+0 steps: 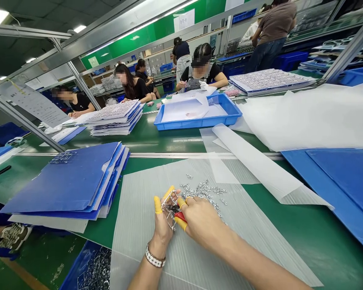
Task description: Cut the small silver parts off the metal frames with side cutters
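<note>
My left hand (162, 228), with yellow finger cots and a bracelet at the wrist, is closed around a small silvery wire frame (172, 228). From the right, my right hand (204, 219) reaches in with its fingers wrapped around a red-handled tool (180, 217). The tool's working end is hidden among the fingers and the frame, so its kind cannot be made out. Beyond both hands lies a loose scatter of small metal links (204, 190) on a translucent sheet (136, 213) covering the green bench.
A stack of blue boards (66, 181) with a wire frame (62, 157) on top stands left. Blue sheets (341, 173) and a rolled translucent sheet (260, 169) lie right. A blue tray (196, 122) sits across the bench. Low left is a bin of metal parts (97, 268). Several co-workers sit opposite.
</note>
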The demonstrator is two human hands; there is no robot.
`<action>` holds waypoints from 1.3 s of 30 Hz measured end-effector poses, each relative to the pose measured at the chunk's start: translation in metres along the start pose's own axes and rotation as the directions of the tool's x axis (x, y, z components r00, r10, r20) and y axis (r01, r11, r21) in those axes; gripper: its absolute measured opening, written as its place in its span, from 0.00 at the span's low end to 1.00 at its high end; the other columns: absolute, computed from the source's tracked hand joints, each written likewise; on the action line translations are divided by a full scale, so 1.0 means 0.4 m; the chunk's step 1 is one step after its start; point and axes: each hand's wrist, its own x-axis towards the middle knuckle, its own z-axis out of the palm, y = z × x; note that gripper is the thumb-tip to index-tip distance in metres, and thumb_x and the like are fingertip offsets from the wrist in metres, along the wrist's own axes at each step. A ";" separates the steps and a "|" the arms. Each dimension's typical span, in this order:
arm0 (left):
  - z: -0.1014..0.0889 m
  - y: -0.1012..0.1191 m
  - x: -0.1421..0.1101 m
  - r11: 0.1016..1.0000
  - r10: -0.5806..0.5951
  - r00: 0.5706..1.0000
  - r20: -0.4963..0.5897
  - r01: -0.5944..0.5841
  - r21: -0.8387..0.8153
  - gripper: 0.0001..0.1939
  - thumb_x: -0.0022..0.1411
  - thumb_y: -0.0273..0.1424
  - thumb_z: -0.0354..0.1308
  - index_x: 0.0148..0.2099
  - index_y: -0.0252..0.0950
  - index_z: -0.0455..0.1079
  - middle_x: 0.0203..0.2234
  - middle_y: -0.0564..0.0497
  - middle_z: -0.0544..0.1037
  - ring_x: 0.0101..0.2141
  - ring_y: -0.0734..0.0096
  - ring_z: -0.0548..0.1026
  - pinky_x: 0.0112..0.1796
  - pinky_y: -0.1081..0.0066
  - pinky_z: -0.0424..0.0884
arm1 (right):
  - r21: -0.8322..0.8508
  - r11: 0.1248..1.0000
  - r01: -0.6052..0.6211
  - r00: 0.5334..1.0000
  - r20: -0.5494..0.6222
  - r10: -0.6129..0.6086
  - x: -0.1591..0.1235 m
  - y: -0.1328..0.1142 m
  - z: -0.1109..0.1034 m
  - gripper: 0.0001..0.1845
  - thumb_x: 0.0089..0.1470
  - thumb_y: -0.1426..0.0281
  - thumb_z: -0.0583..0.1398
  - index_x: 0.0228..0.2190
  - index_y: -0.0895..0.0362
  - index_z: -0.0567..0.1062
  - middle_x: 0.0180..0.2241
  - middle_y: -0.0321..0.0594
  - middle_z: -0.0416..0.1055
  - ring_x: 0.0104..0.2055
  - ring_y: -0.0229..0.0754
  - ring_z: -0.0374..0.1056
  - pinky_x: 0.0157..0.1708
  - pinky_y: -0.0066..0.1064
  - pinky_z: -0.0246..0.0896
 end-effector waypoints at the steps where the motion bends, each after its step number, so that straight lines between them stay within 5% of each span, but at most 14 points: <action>1: 0.001 0.003 -0.001 1.000 -0.010 1.000 0.005 0.011 -0.010 0.35 0.59 0.54 0.39 0.51 0.34 0.70 0.46 0.41 0.75 0.48 0.56 0.70 0.51 0.60 0.61 | -0.008 1.000 -0.003 1.000 0.002 0.003 -0.001 0.002 -0.003 0.15 0.55 0.65 0.55 0.41 0.61 0.72 0.31 0.48 0.73 0.35 0.50 0.69 0.32 0.36 0.56; 8: 0.011 0.028 -0.011 0.993 -0.046 0.996 0.070 0.053 -0.104 0.36 0.59 0.55 0.39 0.49 0.31 0.72 0.45 0.38 0.76 0.49 0.54 0.70 0.52 0.59 0.61 | -0.061 0.993 -0.096 0.995 0.033 0.098 -0.003 0.041 -0.018 0.13 0.55 0.64 0.55 0.34 0.59 0.75 0.32 0.48 0.72 0.36 0.52 0.67 0.34 0.38 0.56; 39: 0.020 0.019 -0.016 0.999 0.004 0.998 0.059 -0.007 0.047 0.33 0.58 0.55 0.44 0.50 0.33 0.71 0.46 0.40 0.75 0.52 0.54 0.67 0.53 0.59 0.59 | -0.028 0.996 -0.090 0.995 0.029 0.091 0.006 0.052 -0.023 0.16 0.56 0.60 0.54 0.36 0.59 0.74 0.31 0.47 0.72 0.34 0.50 0.69 0.31 0.36 0.57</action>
